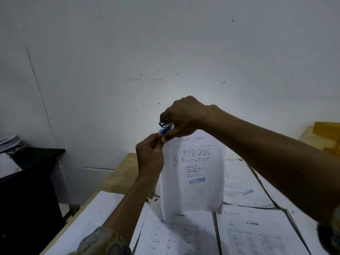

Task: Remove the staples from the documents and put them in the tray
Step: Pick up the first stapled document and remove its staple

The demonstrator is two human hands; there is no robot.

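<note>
A white stapled document (193,173) with a blue "REJECTED" stamp hangs upright above the table. My left hand (150,157) pinches its top left corner. My right hand (181,117) grips a blue and metal staple remover (165,126) whose jaws sit right at that corner. The staple itself is too small to make out. No tray is in view.
Several printed sheets (257,234) cover the wooden table (125,168) below the hands. A black cabinet (29,181) with a stack of papers (11,144) stands at the left. A yellow box (326,133) sits far right, and a white wall lies behind.
</note>
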